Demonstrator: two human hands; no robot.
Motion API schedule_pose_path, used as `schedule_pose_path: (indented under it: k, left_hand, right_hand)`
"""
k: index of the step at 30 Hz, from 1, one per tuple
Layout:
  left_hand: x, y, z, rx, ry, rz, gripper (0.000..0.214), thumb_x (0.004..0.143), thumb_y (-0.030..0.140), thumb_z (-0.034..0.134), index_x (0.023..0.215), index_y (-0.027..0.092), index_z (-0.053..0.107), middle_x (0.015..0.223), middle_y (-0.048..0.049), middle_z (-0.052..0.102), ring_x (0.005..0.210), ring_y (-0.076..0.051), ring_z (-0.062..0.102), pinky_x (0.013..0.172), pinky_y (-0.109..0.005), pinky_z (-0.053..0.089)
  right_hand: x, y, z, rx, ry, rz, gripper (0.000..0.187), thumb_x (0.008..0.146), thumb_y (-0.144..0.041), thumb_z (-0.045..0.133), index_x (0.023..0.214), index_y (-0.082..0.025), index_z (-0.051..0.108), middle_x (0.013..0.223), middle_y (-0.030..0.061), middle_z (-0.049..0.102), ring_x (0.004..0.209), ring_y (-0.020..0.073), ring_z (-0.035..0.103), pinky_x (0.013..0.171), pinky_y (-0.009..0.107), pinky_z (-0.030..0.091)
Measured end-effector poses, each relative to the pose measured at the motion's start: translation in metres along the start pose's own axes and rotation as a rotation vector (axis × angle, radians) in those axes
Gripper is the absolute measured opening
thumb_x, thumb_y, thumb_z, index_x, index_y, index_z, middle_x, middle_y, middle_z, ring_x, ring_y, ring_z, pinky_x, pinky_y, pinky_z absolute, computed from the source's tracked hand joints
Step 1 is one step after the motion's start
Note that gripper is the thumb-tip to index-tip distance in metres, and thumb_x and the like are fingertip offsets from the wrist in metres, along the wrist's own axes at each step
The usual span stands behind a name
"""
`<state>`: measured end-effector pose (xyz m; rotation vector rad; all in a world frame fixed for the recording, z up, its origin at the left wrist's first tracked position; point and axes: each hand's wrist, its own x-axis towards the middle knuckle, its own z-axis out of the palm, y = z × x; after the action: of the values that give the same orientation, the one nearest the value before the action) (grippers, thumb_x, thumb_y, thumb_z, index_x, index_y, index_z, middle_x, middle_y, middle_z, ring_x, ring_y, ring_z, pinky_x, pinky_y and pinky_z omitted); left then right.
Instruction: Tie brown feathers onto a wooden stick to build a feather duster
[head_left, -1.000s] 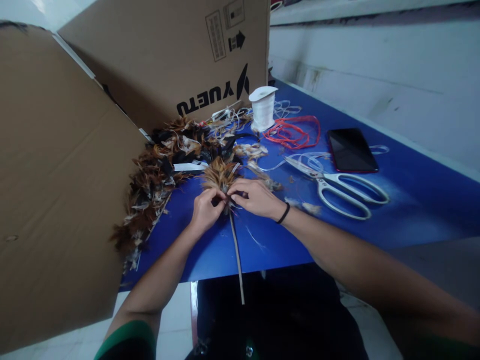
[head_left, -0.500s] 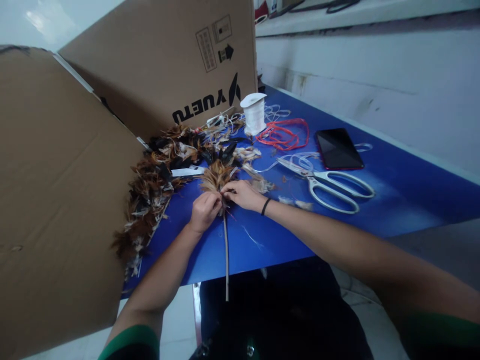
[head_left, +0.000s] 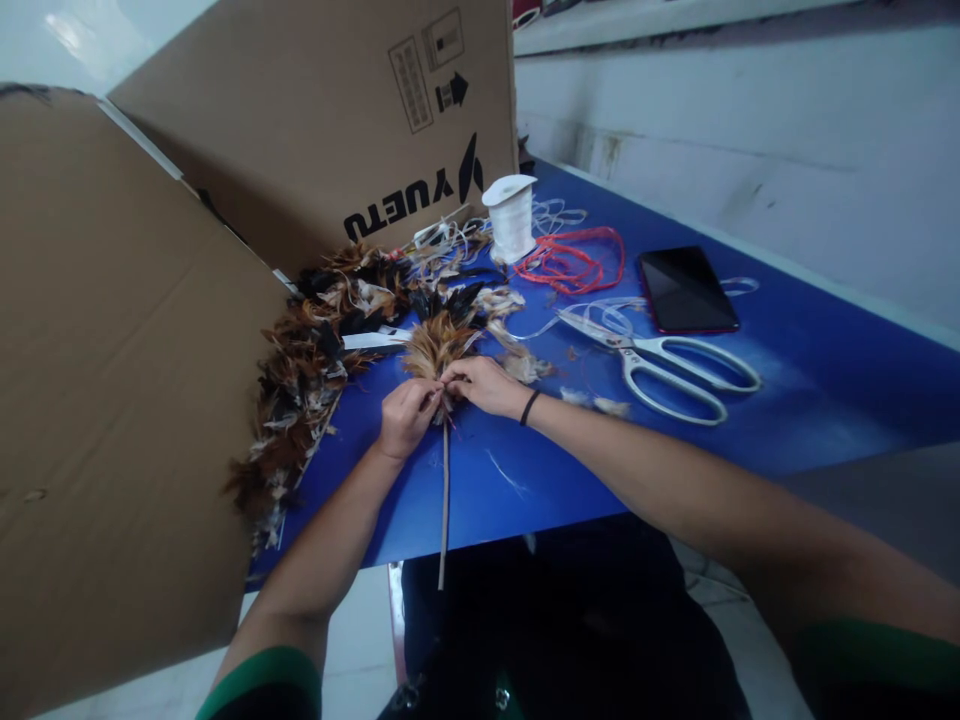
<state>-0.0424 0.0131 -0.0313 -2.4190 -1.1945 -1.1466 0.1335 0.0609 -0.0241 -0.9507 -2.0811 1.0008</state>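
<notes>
A thin stick [head_left: 444,500] lies on the blue table [head_left: 525,480], its near end hanging past the front edge. A tuft of brown feathers [head_left: 435,345] sits at its far end. My left hand [head_left: 405,415] is closed in a pinch on the stick just below the tuft. My right hand [head_left: 484,385], with a black band at the wrist, pinches the same spot from the right. Both hands touch each other at the base of the feathers.
A heap of brown and black feathers [head_left: 315,370] lies left of my hands against large cardboard boxes [head_left: 135,350]. White scissors [head_left: 660,360], a phone [head_left: 686,290], red cord [head_left: 574,262], a white thread spool [head_left: 511,215] and loose white string lie to the right.
The view has shifted slightly. The stick's near end has swung a little to the left. Both hands stay pinched at the base of the feather tuft.
</notes>
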Motion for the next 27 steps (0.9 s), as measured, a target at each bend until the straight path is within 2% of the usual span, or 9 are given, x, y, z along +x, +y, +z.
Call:
schedule_pose_path:
  k: [7,16,23,27]
  left_hand:
    - [-0.0015,0.0003,0.0000,0.004,-0.003,-0.094,0.007,0.080,0.023,0.060,0.086,0.019,0.061,0.077,-0.0032,0.068,0.070,-0.012,0.064,0.069,-0.023,0.051]
    - [-0.0017,0.0014,-0.0014,0.066,0.040,-0.011,0.008,0.079,0.020,0.061,0.086,0.018,0.058,0.075,-0.0018,0.067,0.068,-0.011,0.064,0.067,-0.020,0.050]
    - [-0.0046,0.0039,-0.0042,0.039,-0.027,-0.152,0.008,0.079,0.022,0.059,0.086,0.018,0.055,0.074,-0.0015,0.064,0.068,-0.012,0.062,0.067,-0.022,0.050]
    - [-0.0032,0.0091,-0.0037,-0.029,-0.049,-0.286,0.008,0.079,0.021,0.058,0.085,0.019,0.054,0.076,-0.0011,0.063,0.067,-0.011,0.062,0.067,-0.022,0.050]
  right_hand:
    - [-0.0051,-0.0067,0.0003,-0.147,0.027,-0.066,0.016,0.080,-0.011,0.052,0.087,-0.017,0.065,0.082,0.0024,0.066,0.075,0.0114,0.058,0.069,0.022,0.039]
    - [-0.0080,-0.0043,0.0037,-0.194,0.082,-0.079,0.012,0.077,-0.012,0.049,0.083,-0.017,0.058,0.079,0.0033,0.063,0.075,0.0146,0.056,0.070,0.024,0.038]
    - [-0.0097,-0.0011,0.0025,-0.221,0.138,-0.109,0.010,0.073,-0.008,0.047,0.072,-0.017,0.051,0.072,0.0019,0.055,0.069,0.0135,0.050,0.066,0.024,0.036]
    - [-0.0105,-0.0030,-0.0005,-0.231,0.118,-0.086,0.010,0.071,-0.008,0.049,0.067,-0.017,0.049,0.068,0.0007,0.052,0.065,0.0126,0.047,0.063,0.024,0.034]
